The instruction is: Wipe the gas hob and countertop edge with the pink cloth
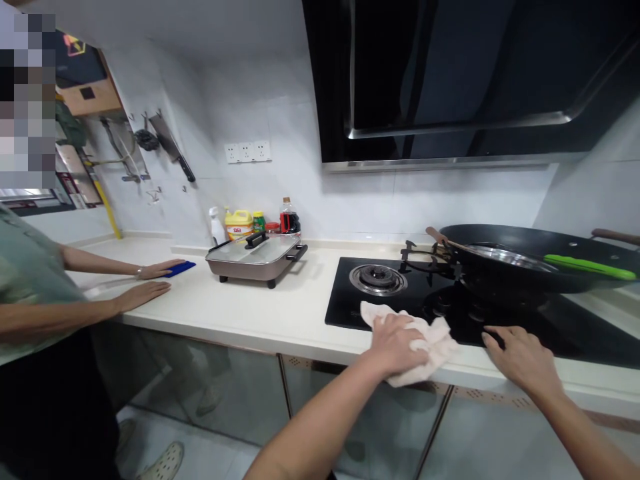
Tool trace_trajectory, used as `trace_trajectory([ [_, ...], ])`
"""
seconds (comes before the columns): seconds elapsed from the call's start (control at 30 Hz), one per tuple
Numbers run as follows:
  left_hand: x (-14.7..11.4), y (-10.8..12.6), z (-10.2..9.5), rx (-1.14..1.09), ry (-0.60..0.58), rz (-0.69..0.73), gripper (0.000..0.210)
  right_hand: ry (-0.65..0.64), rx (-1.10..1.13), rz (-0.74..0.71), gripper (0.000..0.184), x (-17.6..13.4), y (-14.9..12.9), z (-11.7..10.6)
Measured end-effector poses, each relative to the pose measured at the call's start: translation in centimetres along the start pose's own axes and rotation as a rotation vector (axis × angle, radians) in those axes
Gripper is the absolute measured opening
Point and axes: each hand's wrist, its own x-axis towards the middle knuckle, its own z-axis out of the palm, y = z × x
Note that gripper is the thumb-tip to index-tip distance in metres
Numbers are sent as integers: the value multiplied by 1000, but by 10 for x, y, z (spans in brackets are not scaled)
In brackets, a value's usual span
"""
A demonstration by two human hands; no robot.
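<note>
My left hand (399, 343) presses a crumpled pale pink cloth (434, 339), its fingers bent into it, at the front edge of the black gas hob (345, 313). Part of the cloth hangs over the counter edge. My right hand (523, 357) rests at the hob's front edge, right of the cloth, holding nothing, with thumb and fingers a little apart. Behind the cloth lies the bare left burner (379, 279). A pan support (423, 257) stands tilted beside the wok. The large black wok (530, 235) sits over the right side and contains a green-handled utensil (590, 267).
An electric pan (250, 267) with a glass lid stands on the white counter (280, 307), bottles behind it. At left, another person's hand (157, 269) lies on a blue cloth (179, 268). A black range hood (450, 80) overhangs the hob. A cleaver (170, 143) hangs on the wall.
</note>
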Motion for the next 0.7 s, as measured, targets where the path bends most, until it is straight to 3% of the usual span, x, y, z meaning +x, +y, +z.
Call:
trace_trajectory([
  [0.23,-76,-94,-70,80,78,-214,35,3,20,-16,66,0,1,1],
  [0.37,-112,-135,-112,169,26,-413,37,-2,27,-15,65,0,-1,1],
  [0.53,-130,-158,-139,256,-20,-601,45,12,14,-15,64,-3,-3,0],
  [0.7,-128,-159,-136,270,-4,-603,46,19,22,-30,66,-4,-2,1],
])
